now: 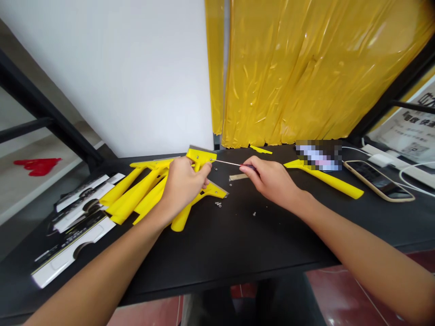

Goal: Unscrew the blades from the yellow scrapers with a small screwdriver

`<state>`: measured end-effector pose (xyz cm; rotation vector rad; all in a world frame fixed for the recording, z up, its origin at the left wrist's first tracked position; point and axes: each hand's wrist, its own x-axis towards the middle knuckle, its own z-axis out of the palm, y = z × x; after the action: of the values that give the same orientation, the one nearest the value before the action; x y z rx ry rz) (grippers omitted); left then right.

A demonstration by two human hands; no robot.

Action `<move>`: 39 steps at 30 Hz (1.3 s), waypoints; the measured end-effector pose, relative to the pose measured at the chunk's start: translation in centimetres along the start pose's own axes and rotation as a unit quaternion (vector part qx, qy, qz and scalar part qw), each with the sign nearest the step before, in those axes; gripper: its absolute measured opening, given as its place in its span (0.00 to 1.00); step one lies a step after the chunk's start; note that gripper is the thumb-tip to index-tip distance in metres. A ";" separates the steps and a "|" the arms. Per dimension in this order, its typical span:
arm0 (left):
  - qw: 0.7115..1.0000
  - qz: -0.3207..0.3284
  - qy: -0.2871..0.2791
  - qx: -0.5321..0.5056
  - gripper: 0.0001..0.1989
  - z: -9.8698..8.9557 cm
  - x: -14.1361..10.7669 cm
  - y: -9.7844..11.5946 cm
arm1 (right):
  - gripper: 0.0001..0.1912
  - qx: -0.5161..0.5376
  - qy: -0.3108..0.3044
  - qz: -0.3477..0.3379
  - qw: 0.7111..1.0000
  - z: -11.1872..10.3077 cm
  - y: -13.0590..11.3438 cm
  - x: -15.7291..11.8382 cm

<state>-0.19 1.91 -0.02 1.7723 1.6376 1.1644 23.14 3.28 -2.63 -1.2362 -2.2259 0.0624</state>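
While a yellow scraper is held over the worktop toward its far edge, left hand grips it, fingers closed round the neck. Right hand: fingers wrapped on a slim screwdriver, tip at a screw on the scraper's head. Just below, other yellow scrapers, piled. Loose screws mid-worktop. White-and-black packs toward the left edge; phone toward the far right corner.
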 end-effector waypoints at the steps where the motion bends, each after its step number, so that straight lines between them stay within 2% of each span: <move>1: 0.999 0.023 0.013 0.023 0.18 -0.2 -0.1 0.1 | 0.16 0.016 -0.003 0.004 1.000 0.2 -0.2 -0.1; 5: 0.994 0.072 0.047 0.073 0.19 -0.5 -0.4 0.7 | 0.16 0.073 0.008 0.011 0.997 0.5 -0.9 -0.3; 8: 0.995 0.054 0.046 0.076 0.19 -0.4 -0.4 0.6 | 0.12 0.092 0.035 0.024 0.995 0.3 -1.0 -0.4; 11: 0.995 0.021 0.021 0.094 0.20 -0.2 -0.2 0.3 | 0.11 0.052 0.055 0.012 0.997 0.2 -0.8 -0.2; 15: 0.993 0.001 -0.003 0.115 0.20 0.2 0.0 0.0 | 0.22 -0.025 0.030 0.010 0.999 0.4 -0.5 -0.1; 18: 0.996 0.001 -0.001 0.094 0.19 0.4 0.0 -0.1 | 0.17 0.015 0.014 0.020 1.000 0.4 -0.7 -0.1; 22: 0.994 0.062 0.061 0.070 0.18 0.4 -0.3 -0.2 | 0.10 0.065 0.032 0.011 0.997 0.4 -1.3 -0.4; 25: 0.989 0.098 0.105 0.034 0.18 0.5 -0.6 -0.1 | 0.11 0.059 0.056 -0.021 0.996 0.4 -1.4 -0.5; 32: 0.971 0.134 0.171 -0.100 0.12 1.5 -1.3 0.3 | 0.15 0.034 0.094 -0.089 0.991 0.8 -0.9 -0.7; 39: 0.959 0.164 0.188 -0.134 0.12 2.0 -1.4 -0.1 | 0.15 0.068 0.097 -0.082 0.990 0.7 -1.2 -0.6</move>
<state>1.50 1.05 -1.56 1.7616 1.3149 1.8767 22.13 2.24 -3.11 -0.9414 -2.1083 0.0288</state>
